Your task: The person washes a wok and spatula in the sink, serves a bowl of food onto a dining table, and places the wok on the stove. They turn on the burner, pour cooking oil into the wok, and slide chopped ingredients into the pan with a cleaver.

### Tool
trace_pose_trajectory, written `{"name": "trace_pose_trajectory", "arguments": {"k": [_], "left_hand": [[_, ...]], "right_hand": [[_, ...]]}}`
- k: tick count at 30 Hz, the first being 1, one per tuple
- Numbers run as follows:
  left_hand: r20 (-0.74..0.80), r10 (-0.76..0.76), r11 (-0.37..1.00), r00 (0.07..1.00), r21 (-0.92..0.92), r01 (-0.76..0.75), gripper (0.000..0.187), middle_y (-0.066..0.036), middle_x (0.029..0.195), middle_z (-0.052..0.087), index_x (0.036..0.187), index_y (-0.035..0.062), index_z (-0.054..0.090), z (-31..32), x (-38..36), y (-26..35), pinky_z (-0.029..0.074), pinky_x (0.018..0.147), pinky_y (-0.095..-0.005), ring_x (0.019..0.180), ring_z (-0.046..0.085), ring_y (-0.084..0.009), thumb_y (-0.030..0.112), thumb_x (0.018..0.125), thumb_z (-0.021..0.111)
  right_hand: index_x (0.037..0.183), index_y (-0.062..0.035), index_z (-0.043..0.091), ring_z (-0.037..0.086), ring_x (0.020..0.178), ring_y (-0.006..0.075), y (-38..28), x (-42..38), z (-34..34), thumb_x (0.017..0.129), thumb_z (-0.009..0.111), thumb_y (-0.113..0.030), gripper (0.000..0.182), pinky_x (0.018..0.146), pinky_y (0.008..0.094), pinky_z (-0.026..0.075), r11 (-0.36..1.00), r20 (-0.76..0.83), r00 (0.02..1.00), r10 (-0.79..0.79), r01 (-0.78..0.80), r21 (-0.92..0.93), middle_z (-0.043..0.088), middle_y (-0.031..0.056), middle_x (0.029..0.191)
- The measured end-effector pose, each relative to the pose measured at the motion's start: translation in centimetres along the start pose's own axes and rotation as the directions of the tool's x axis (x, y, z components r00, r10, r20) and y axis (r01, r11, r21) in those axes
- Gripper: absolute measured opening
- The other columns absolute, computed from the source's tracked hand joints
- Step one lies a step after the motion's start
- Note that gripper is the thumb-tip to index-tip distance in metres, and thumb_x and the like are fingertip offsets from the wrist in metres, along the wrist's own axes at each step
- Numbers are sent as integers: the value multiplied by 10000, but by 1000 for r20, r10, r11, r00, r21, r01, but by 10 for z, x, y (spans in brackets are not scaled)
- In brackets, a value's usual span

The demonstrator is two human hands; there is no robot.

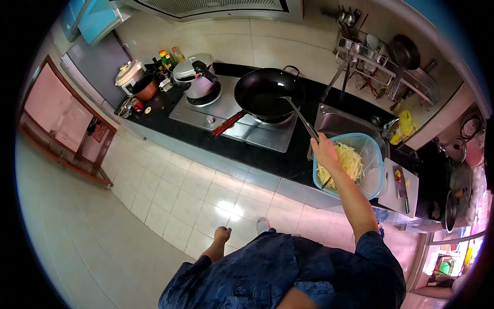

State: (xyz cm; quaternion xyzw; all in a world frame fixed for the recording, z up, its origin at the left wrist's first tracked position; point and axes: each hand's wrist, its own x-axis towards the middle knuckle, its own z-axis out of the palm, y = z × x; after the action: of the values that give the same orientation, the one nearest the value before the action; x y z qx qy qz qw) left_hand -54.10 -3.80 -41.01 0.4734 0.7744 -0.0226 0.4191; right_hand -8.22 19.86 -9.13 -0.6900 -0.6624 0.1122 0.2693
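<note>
From overhead, the right hand [325, 150] has its fingers wrapped around the handle of a metal spatula [298, 114], whose blade reaches beyond the fingers into the black wok [267, 93] on the stove [206, 110]. Just below the fingers sits a blue colander [373, 154] of potato strips [350, 159]. The left hand [223, 234] hangs empty, fingers loosely curled.

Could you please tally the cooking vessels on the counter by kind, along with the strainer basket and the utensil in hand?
Black wok: 1
Pressure cooker: 1
Rice cooker: 1
Brown pot: 1
Blue strainer basket of shredded food: 1
Metal spatula, held by the right hand: 1
Total: 6
The left hand hangs free.
</note>
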Motion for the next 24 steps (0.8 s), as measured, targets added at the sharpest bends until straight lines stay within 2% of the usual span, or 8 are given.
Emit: {"name": "trace_pose_trajectory", "arguments": {"k": [2,7,14,20,24], "left_hand": [[5,41,999,999,4,-41,431,-241,943,679,877,-7,712,2,13,0,504,844,-447,938,645,-394,390,797,567],[54,-9,999,998,-35,11,430,-242,980,676,930,-2,713,4,21,-3,502,864,-433,968,643,-386,378,800,557],[103,-32,999,994,21,30,427,-239,1004,675,948,-11,708,2,28,-14,500,872,-430,990,638,-382,357,802,546],[86,-12,999,996,-32,14,418,-245,1009,671,943,-16,708,3,26,-15,499,878,-427,992,637,-384,341,795,547],[76,8,1000,997,13,-9,415,-248,1005,671,942,-18,708,-1,23,-7,500,876,-429,993,636,-388,335,793,547]], "right_hand": [[1206,42,521,626,893,445,4,-3,3,948,490,-316,442,801,518,495,999,-13,1000,-11,11,-30,646,286,936],[1210,43,517,628,892,442,-8,-10,-7,944,497,-312,444,788,516,502,996,41,998,40,-36,-86,645,287,952],[1143,33,533,624,893,444,-14,-18,-16,931,529,-290,386,772,517,494,994,23,1000,-2,4,-109,643,281,951],[1136,26,529,620,902,443,-18,-21,-21,928,531,-288,376,782,516,486,994,48,999,8,-2,-110,642,276,960],[1139,29,527,621,902,443,-13,-23,-20,929,529,-289,381,783,516,487,993,35,999,-23,27,-116,642,277,959]]}}
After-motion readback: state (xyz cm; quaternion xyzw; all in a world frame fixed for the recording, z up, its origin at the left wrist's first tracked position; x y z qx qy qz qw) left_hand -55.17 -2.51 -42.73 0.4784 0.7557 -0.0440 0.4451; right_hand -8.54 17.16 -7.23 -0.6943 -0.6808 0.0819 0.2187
